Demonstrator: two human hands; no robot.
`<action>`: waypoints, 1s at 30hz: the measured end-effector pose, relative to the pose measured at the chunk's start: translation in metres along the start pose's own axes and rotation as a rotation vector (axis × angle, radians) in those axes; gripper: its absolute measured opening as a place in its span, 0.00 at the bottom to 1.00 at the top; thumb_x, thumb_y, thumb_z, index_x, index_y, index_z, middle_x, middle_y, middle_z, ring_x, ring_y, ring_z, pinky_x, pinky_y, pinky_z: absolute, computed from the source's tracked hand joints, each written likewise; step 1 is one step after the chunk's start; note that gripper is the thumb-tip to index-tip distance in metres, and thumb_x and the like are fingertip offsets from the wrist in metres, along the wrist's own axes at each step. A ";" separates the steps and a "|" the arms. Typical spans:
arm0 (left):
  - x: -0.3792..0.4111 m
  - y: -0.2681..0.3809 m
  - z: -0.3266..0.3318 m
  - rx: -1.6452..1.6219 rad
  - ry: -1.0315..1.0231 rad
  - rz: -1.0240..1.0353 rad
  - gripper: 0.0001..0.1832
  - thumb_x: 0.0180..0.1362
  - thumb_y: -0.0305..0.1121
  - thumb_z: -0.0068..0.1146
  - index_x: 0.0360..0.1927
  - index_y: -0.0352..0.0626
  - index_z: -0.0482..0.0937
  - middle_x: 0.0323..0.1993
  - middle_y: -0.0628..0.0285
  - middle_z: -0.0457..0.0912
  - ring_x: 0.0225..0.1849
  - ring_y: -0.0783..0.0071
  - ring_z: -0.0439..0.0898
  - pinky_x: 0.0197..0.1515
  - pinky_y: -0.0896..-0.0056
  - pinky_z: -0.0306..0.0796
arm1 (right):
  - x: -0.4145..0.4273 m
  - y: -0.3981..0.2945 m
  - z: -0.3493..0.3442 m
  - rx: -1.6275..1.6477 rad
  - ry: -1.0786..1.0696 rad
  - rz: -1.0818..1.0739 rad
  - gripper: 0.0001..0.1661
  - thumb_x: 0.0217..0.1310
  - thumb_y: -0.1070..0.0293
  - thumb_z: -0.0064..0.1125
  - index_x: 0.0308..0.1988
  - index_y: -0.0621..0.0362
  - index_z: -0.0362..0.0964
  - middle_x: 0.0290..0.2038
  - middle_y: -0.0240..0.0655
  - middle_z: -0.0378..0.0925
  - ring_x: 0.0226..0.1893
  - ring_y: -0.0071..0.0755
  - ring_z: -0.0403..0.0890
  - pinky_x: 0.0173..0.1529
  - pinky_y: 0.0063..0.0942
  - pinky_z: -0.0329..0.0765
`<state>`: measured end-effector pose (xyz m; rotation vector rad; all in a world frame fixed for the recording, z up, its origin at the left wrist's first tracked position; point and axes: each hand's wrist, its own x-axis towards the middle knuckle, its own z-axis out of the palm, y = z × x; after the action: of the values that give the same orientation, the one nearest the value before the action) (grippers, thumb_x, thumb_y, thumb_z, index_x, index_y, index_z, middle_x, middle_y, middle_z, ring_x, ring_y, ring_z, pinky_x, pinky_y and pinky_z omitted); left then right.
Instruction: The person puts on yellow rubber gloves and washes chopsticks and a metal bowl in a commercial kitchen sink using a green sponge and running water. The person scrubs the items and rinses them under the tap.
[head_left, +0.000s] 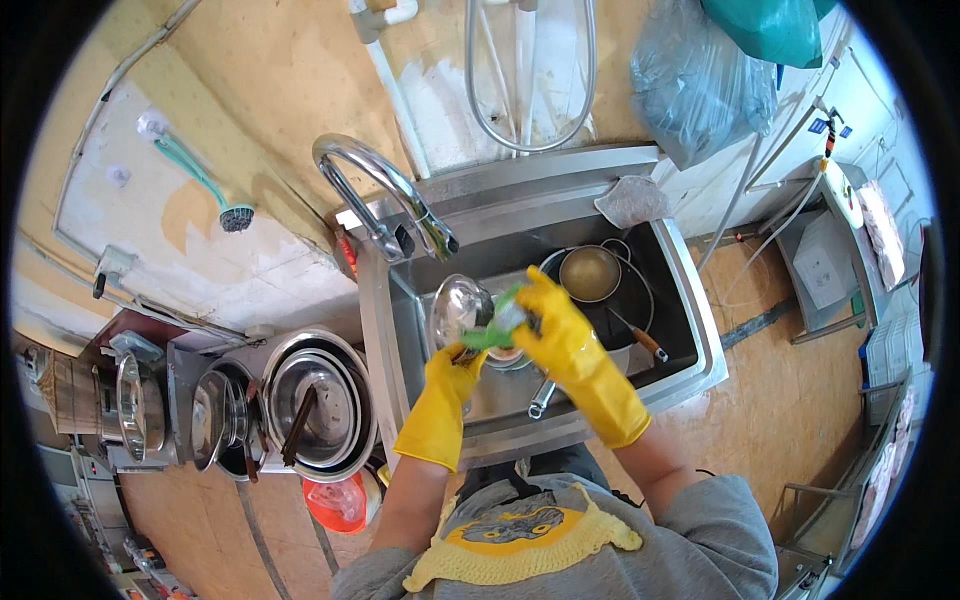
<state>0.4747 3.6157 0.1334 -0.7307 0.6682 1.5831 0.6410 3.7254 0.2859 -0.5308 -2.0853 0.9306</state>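
Observation:
Both my hands wear yellow rubber gloves over a stainless steel sink (375, 322). My left hand (450, 379) is closed at the lower edge of a shiny metal bowl or lid (452, 311); its fingertips are partly hidden. My right hand (555, 330) grips a green bottle-like object (505, 322), blurred, which overlaps the metal piece. Beneath my hands lies a round dish, mostly covered. To the right in the basin, a pan holds a brownish bowl (590, 274). A wooden-handled utensil (649, 343) leans beside it. A metal handle (541, 397) shows below my right glove.
A chrome faucet (386, 187) arches over the sink's back left. A grey cloth (634, 202) drapes over its back right rim. Stacked metal basins (322, 405) stand to the left. A green-handled brush (193, 176) hangs on the wall, and plastic bags (697, 90) hang above right.

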 end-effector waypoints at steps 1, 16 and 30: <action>0.015 -0.004 -0.008 0.118 -0.228 0.007 0.19 0.63 0.37 0.45 0.56 0.43 0.66 0.53 0.55 0.70 0.50 0.55 0.74 0.51 0.57 0.73 | -0.009 -0.009 0.003 -0.059 -0.042 -0.103 0.14 0.36 0.72 0.61 0.31 0.60 0.73 0.30 0.43 0.76 0.39 0.51 0.76 0.59 0.48 0.64; -0.012 -0.037 -0.012 -0.048 0.076 -0.144 0.18 0.63 0.31 0.34 0.51 0.30 0.66 0.47 0.43 0.74 0.47 0.49 0.77 0.43 0.56 0.79 | -0.017 0.013 0.027 0.619 0.022 0.305 0.28 0.55 0.75 0.48 0.58 0.58 0.63 0.56 0.44 0.67 0.58 0.38 0.66 0.61 0.32 0.61; -0.049 -0.032 0.025 0.274 -0.107 -0.134 0.18 0.65 0.38 0.40 0.55 0.40 0.68 0.52 0.47 0.72 0.48 0.54 0.77 0.46 0.59 0.77 | 0.019 0.033 0.030 0.894 -0.019 0.602 0.28 0.60 0.63 0.52 0.60 0.52 0.60 0.55 0.42 0.67 0.55 0.34 0.69 0.58 0.31 0.65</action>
<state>0.5092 3.6079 0.1865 -0.4741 0.7247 1.3644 0.6077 3.7459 0.2575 -0.6482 -1.2980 2.0500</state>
